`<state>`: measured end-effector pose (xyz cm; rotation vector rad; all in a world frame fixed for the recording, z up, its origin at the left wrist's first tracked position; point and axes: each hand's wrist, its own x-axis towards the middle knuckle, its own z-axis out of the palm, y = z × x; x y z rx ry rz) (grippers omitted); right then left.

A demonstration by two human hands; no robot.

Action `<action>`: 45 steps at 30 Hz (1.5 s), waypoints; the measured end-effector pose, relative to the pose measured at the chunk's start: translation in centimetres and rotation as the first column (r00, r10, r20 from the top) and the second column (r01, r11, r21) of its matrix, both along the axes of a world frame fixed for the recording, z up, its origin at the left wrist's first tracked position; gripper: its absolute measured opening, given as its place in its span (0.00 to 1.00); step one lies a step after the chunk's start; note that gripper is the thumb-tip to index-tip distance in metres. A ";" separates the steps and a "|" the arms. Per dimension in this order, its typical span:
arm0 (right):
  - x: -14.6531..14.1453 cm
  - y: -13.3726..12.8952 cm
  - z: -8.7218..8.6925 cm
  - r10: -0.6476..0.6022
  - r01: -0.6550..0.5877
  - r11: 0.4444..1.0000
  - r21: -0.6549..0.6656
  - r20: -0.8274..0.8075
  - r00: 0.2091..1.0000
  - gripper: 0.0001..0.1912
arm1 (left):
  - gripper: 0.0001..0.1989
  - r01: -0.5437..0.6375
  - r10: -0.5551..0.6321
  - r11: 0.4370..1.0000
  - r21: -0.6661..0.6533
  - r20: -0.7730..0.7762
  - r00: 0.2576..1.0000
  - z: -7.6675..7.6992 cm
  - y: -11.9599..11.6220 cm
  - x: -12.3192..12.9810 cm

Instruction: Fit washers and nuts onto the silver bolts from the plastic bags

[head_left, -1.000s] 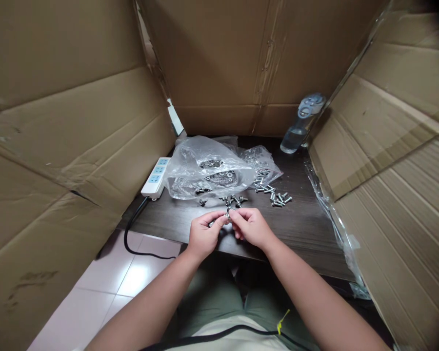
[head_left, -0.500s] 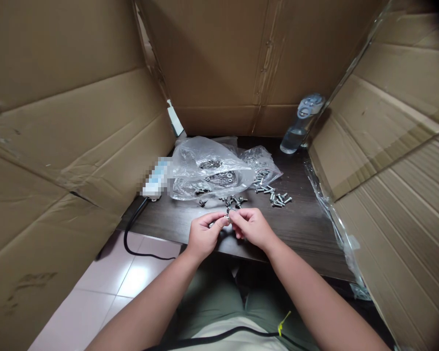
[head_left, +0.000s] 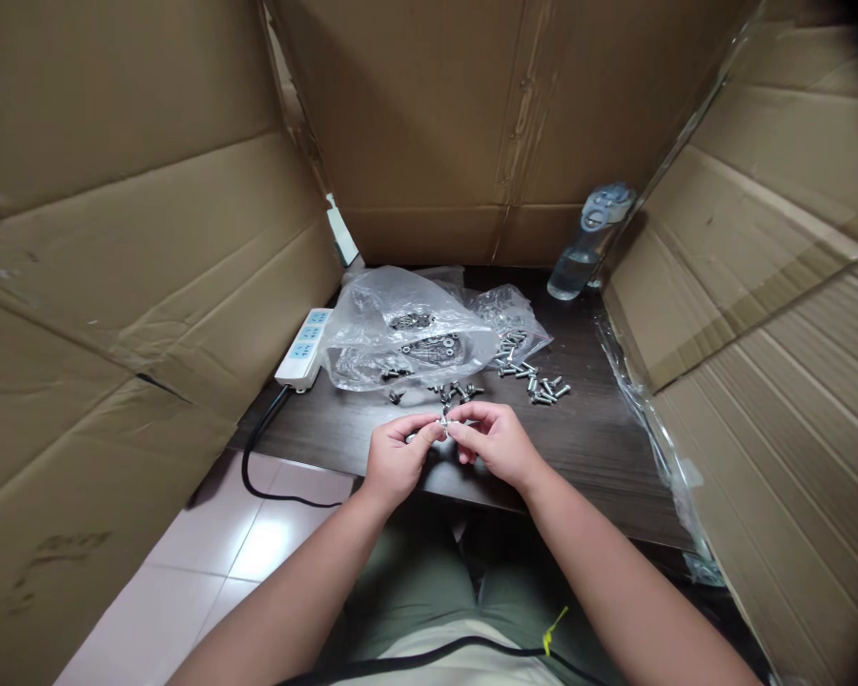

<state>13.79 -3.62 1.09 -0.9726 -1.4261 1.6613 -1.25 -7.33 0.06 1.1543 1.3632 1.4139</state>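
Observation:
At the table's near edge, my left hand (head_left: 398, 459) and my right hand (head_left: 499, 446) meet fingertip to fingertip. Between them is a small silvery metal fastener (head_left: 444, 426), mostly covered by the fingers, so its exact kind is hard to tell. Both hands are closed in a thumb-and-forefinger pinch on it. Just beyond the fingertips lies a loose group of bolts with dark washers or nuts (head_left: 459, 391). Plain silvery bolts (head_left: 545, 391) are scattered to the right. Behind the hands, an open clear plastic bag (head_left: 372, 310) contains many small nuts or washers (head_left: 433, 350).
A second plastic bag (head_left: 507, 305) with bolts lies behind to the right. A water bottle (head_left: 579, 257) stands at the back right corner. On the left is a white power strip (head_left: 304, 353) with a black cable (head_left: 249, 467). Cardboard walls (head_left: 429, 114) surround the dark table (head_left: 593, 457).
The fingers of my right hand have shifted slightly at the metal fastener, which shows a little more between the fingertips. My left hand stays nearly in place.

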 end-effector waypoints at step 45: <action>0.0 0.1 -0.2 0.026 -0.027 1.000 -0.007 -0.066 0.997 0.17 | 0.13 -0.047 0.047 0.999 0.006 -0.023 0.999 -0.1 0.1 0.0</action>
